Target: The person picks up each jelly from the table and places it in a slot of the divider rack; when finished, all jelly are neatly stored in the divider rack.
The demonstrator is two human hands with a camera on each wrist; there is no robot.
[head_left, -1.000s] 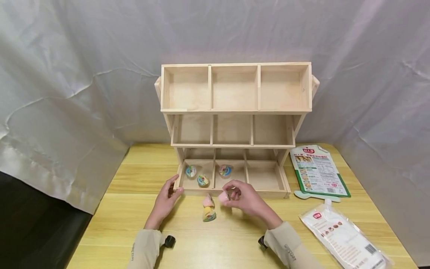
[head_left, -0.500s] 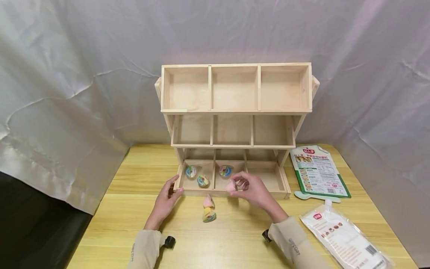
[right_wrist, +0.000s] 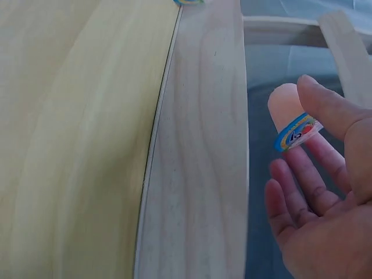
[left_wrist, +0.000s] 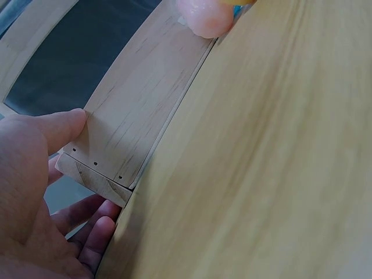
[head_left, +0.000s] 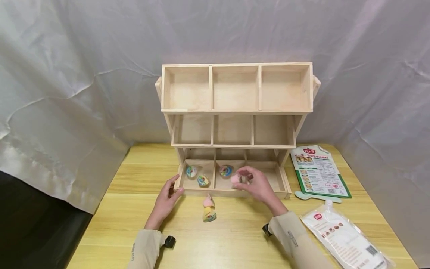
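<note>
A pink jelly cup (head_left: 235, 179) with a printed lid is pinched between the thumb and fingers of my right hand (head_left: 258, 184), over the middle compartment of the rack's bottom tier. In the right wrist view the jelly cup (right_wrist: 285, 108) lies tilted in the fingertips. My left hand (head_left: 164, 200) holds the front left corner of the wooden rack (head_left: 236, 111), thumb on the front board and fingers round the end. Two jelly cups sit in the bottom left compartment, and one jelly cup (head_left: 226, 170) in the middle one. A pink jelly cup (head_left: 208, 201) and a yellow one (head_left: 209, 215) lie before the rack.
On the right of the table (head_left: 235, 243) lie a green-and-white seasoning packet (head_left: 319, 172), a pale green spoon (head_left: 317, 196) and a white spouted pouch (head_left: 346, 235). Grey curtains (head_left: 84, 93) surround the back and sides. The rack has three stepped tiers with dividers.
My right hand has moved the pink jelly cup rightward and away from me, from before the rack to over its bottom middle compartment. My left hand has stayed at the corner.
</note>
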